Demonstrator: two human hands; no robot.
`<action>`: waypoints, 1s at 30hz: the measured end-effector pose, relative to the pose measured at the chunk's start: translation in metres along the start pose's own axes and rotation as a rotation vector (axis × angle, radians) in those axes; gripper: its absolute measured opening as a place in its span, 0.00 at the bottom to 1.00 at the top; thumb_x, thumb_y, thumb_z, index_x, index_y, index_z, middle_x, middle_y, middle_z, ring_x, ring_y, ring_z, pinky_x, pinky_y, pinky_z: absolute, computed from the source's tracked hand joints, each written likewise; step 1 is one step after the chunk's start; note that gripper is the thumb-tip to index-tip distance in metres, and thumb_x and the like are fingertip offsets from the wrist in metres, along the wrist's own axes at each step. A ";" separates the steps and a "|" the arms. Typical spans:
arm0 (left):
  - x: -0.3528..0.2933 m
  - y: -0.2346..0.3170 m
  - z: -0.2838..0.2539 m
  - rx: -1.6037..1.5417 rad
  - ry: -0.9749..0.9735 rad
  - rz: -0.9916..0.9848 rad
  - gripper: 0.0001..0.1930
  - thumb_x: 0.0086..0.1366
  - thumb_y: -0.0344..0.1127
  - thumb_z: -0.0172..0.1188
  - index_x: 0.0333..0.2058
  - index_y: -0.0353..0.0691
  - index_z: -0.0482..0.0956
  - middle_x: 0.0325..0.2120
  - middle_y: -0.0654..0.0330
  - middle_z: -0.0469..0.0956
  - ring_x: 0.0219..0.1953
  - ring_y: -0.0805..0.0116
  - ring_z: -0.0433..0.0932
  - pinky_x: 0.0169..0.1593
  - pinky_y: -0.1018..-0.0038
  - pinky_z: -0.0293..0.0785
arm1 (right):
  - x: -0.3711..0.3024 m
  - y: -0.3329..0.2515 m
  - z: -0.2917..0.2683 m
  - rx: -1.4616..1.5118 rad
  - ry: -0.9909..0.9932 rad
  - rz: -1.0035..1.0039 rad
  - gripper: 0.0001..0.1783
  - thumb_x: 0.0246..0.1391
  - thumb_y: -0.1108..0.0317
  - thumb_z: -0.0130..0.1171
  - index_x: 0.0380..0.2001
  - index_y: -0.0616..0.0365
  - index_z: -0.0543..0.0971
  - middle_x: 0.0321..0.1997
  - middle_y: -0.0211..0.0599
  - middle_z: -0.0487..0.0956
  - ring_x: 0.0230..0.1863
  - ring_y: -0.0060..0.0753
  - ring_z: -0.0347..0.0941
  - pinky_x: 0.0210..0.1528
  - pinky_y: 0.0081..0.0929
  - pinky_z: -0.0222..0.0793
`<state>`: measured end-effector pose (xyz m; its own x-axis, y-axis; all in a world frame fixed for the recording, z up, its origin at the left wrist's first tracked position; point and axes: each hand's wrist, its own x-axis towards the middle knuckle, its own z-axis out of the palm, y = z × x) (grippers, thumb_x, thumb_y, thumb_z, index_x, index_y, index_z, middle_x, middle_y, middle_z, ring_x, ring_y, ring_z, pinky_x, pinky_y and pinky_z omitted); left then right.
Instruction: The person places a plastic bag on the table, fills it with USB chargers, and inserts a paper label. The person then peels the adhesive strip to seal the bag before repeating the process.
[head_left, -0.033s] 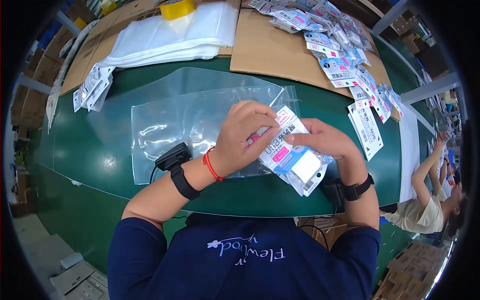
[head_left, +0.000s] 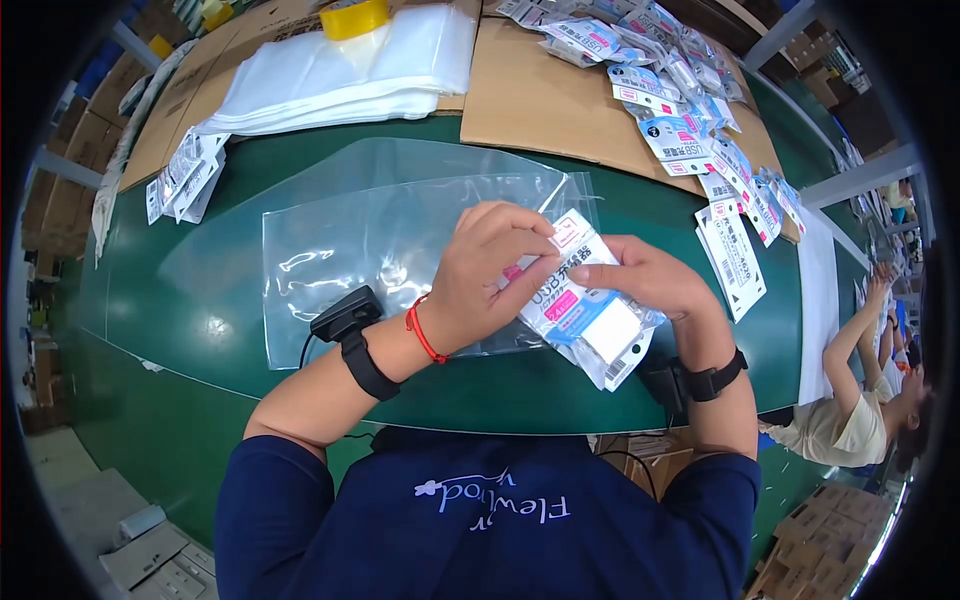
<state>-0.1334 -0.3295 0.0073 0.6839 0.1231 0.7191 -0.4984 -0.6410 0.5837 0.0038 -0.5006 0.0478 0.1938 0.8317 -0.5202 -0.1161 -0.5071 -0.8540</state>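
A flat clear packet with a white charger [head_left: 611, 333] and a printed white, blue and pink card is held up at a tilt over the table. Near its top edge, my left hand [head_left: 492, 262] pinches it between thumb and fingers. My right hand [head_left: 645, 278] grips its right side, thumb on the front and the other fingers mostly hidden behind. More white card edge shows behind the packet's lower end; whether it is a second packet I cannot tell. Under my left hand and forearm a large clear plastic bag [head_left: 335, 245] lies flat on the green table [head_left: 440, 400].
Similar packets [head_left: 680, 140] pile up on cardboard [head_left: 540, 105] at the far right. Printed white cards [head_left: 733, 262] lie nearer, others [head_left: 188, 178] at the left. A stack of clear bags [head_left: 330, 85] bears a yellow tape roll [head_left: 354, 18]. At the right edge sits another person [head_left: 850, 410].
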 end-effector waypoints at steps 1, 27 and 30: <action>0.000 0.000 0.000 0.016 0.012 -0.027 0.04 0.56 0.26 0.61 0.31 0.38 0.76 0.34 0.58 0.76 0.39 0.60 0.75 0.41 0.70 0.67 | 0.001 -0.001 0.000 0.051 0.025 -0.008 0.21 0.56 0.60 0.58 0.48 0.63 0.74 0.39 0.32 0.79 0.38 0.19 0.74 0.40 0.19 0.70; -0.019 0.030 0.009 -0.151 -0.215 0.134 0.10 0.58 0.31 0.61 0.40 0.40 0.76 0.43 0.59 0.79 0.55 0.57 0.72 0.65 0.53 0.49 | 0.023 0.029 0.024 -0.042 0.117 -0.301 0.16 0.56 0.65 0.55 0.46 0.61 0.75 0.39 0.30 0.77 0.40 0.21 0.71 0.40 0.20 0.69; -0.012 0.033 0.010 -0.105 -0.184 0.049 0.10 0.59 0.33 0.60 0.40 0.42 0.76 0.46 0.60 0.77 0.56 0.60 0.71 0.66 0.53 0.49 | 0.027 0.032 0.027 0.030 0.273 -0.251 0.19 0.56 0.62 0.55 0.48 0.61 0.74 0.43 0.34 0.78 0.44 0.26 0.73 0.46 0.23 0.69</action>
<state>-0.1527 -0.3599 0.0135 0.7386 -0.0526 0.6721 -0.5792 -0.5595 0.5928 -0.0207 -0.4883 0.0062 0.4718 0.8365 -0.2788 -0.0598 -0.2851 -0.9566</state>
